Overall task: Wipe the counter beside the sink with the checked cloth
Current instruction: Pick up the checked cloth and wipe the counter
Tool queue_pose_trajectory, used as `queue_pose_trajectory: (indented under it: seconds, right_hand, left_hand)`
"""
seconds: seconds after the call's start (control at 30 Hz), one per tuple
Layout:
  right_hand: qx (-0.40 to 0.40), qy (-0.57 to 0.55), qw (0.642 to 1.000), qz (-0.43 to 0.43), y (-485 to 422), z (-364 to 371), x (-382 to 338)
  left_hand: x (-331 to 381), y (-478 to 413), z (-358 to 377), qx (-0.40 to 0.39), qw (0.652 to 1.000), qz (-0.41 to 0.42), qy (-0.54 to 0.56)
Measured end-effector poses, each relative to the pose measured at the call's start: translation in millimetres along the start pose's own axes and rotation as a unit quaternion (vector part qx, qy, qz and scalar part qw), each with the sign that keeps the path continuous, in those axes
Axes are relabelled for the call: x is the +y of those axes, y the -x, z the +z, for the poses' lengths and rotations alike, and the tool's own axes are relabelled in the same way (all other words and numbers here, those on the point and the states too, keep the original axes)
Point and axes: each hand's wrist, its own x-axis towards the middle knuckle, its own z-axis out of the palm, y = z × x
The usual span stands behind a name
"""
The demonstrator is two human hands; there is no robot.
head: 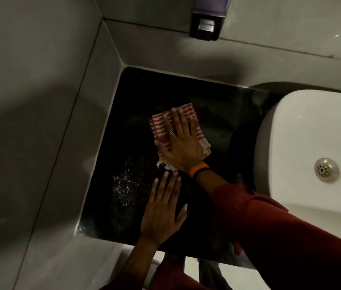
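A folded red-and-white checked cloth lies on the black counter to the left of the white sink. My right hand lies flat on top of the cloth, fingers spread and pointing toward the back wall, pressing it down. It wears a ring and orange and black wristbands. My left hand rests flat on the bare counter nearer to me, fingers apart, holding nothing. Water droplets glisten on the counter left of my left hand.
Grey tiled walls close the counter at the left and at the back. A dark soap dispenser hangs on the back wall above. The sink's metal drain is at the right. The counter's front edge is near my left wrist.
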Motion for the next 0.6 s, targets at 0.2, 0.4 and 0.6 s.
queue_pose_trajectory:
  seconds: [0.2, 0.4, 0.6]
  right_hand:
    - [0.122, -0.079, 0.985, 0.091, 96.8, -16.7, -4.6]
    - [0.072, 0.021, 0.981, 0.177, 212.9, 13.3, 10.6]
    - [0.062, 0.052, 0.979, 0.184, 216.8, 27.1, 14.0]
  left_hand:
    - [0.4, 4.7, -6.6, 0.027, 0.999, -0.001, 0.042]
    - [-2.2, -60.7, -49.7, 0.127, 0.99, -0.007, 0.054]
    - [-25.7, -182.3, -61.1, -0.036, 0.997, 0.009, -0.066]
